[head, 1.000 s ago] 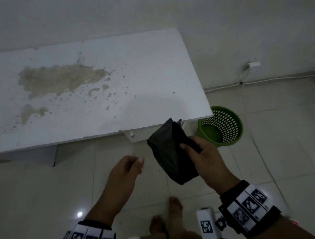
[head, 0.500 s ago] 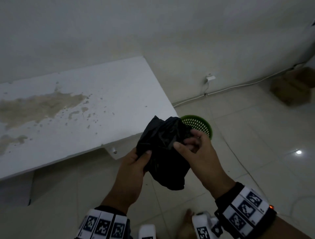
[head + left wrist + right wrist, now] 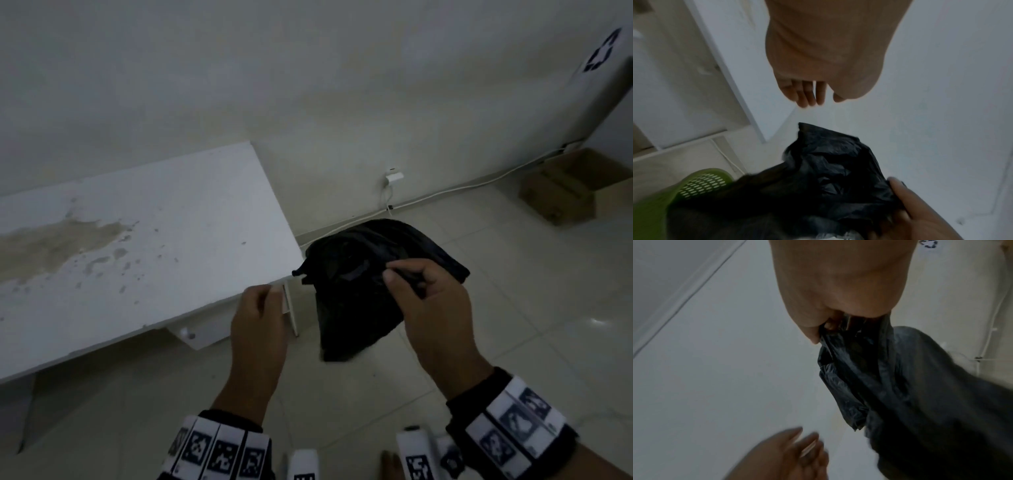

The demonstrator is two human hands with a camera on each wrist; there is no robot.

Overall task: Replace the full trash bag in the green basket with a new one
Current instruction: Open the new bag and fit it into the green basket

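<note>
A crumpled black trash bag (image 3: 356,291) hangs in the air to the right of the table corner. My right hand (image 3: 399,274) pinches its upper edge between thumb and fingers, and the right wrist view shows the black trash bag (image 3: 869,369) bunched in that grip. My left hand (image 3: 263,296) hovers a little to the left of the bag, off it, fingers loosely curled and holding nothing. The green basket (image 3: 701,183) stands on the floor below the black trash bag (image 3: 828,178). In the head view the bag hides the basket.
A white table (image 3: 154,246) with brown stains fills the left side, its corner close to my left hand. A plug and white cable (image 3: 394,178) run along the wall. A cardboard box (image 3: 561,195) sits at the far right on the tiled floor.
My left hand has let go of the bag and drawn back to the left. The right hand has lifted the bag, which now covers the basket in the head view.
</note>
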